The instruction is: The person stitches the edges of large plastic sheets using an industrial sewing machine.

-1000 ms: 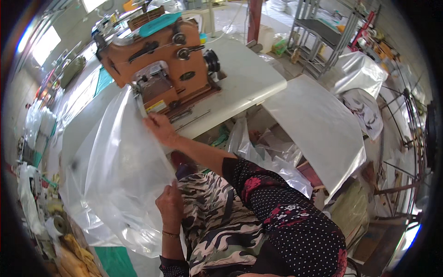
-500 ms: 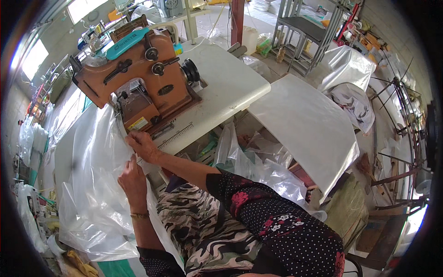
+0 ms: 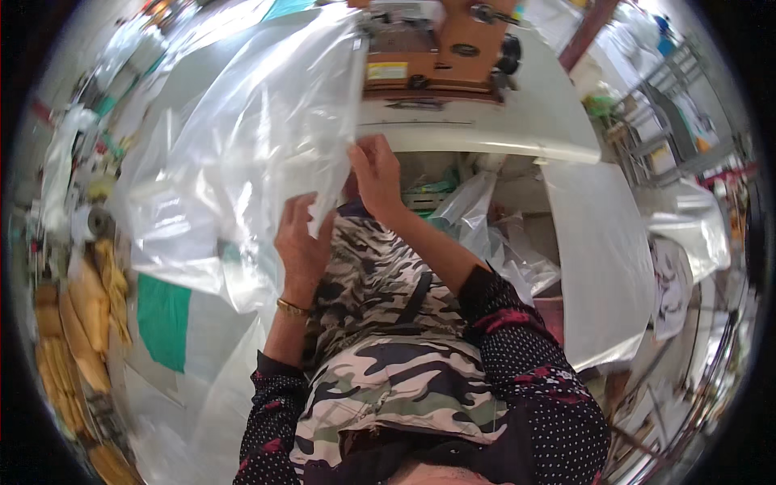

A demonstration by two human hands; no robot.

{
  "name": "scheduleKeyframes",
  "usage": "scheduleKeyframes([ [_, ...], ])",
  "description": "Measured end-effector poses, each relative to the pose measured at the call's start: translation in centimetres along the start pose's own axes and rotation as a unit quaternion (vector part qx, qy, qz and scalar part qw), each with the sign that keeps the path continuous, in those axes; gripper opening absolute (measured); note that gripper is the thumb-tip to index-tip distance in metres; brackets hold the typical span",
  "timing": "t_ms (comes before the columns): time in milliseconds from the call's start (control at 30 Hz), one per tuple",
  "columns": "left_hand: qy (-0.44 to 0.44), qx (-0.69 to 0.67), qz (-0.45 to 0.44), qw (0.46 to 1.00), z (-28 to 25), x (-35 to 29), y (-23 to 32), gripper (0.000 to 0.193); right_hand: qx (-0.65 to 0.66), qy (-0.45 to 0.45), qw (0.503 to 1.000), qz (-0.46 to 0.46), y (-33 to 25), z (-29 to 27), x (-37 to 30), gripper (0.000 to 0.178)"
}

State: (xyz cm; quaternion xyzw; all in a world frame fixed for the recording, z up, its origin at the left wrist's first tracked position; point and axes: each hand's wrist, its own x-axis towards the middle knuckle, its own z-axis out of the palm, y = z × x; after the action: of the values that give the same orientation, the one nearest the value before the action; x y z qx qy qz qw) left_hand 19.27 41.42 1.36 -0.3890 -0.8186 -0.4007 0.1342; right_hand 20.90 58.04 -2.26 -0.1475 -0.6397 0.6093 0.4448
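Observation:
A large clear plastic sheet (image 3: 242, 121) spreads from beside the brown sewing machine (image 3: 453, 56) down the left side toward my lap. My right hand (image 3: 377, 179) is at the sheet's right edge, just below the machine's bed, with thumb and fingers pinching that edge. Lower and to the left, my left hand (image 3: 301, 249) lies against the plastic. Its fingers and thumb are apart, and it does not grip the sheet. The machine's upper part falls outside the picture.
The white table (image 3: 533, 133) reaches right from the machine. A pale panel (image 3: 598, 259) with glossy film slants down at the right. Crumpled plastic (image 3: 509, 250) lies under the table. Yellow bundles (image 3: 85, 315) and a green piece (image 3: 164, 319) are at the left.
My view has tilted down, so the machine now sits higher. My hands have moved back from the machine's needle area along the sheet's edge; the left hand's fingers have spread.

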Motion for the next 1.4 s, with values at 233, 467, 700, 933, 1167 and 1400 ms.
scheduleKeyframes([
  [233,0.011,-0.099,-0.153,0.983,-1.0,-7.5,-3.6,0.020,-0.022,-0.155,0.979,0.127,-1.5,1.9,-13.1,0.023],
  [467,-0.076,-0.213,-0.219,0.949,-1.3,-8.2,-4.8,0.018,-0.107,-0.148,0.974,0.131,1.5,2.2,-13.7,0.028],
  [700,-0.091,0.109,-0.042,0.989,-2.3,-7.7,-8.4,0.041,0.095,-0.243,0.946,0.195,-1.2,0.3,-14.3,0.021],
  [933,-0.022,0.074,-0.001,0.997,-3.0,-6.0,-6.1,0.049,0.131,-0.230,0.942,0.206,-2.7,-1.7,-14.4,0.018],
  [1167,-0.033,0.067,0.066,0.995,1.4,-3.7,-5.5,0.043,0.063,-0.140,0.964,0.218,-2.6,1.5,-13.9,0.027],
  [1400,-0.008,0.153,0.034,0.988,5.7,-2.3,-7.3,0.024,-0.171,-0.096,0.975,0.106,-0.6,1.4,-13.8,0.018],
])
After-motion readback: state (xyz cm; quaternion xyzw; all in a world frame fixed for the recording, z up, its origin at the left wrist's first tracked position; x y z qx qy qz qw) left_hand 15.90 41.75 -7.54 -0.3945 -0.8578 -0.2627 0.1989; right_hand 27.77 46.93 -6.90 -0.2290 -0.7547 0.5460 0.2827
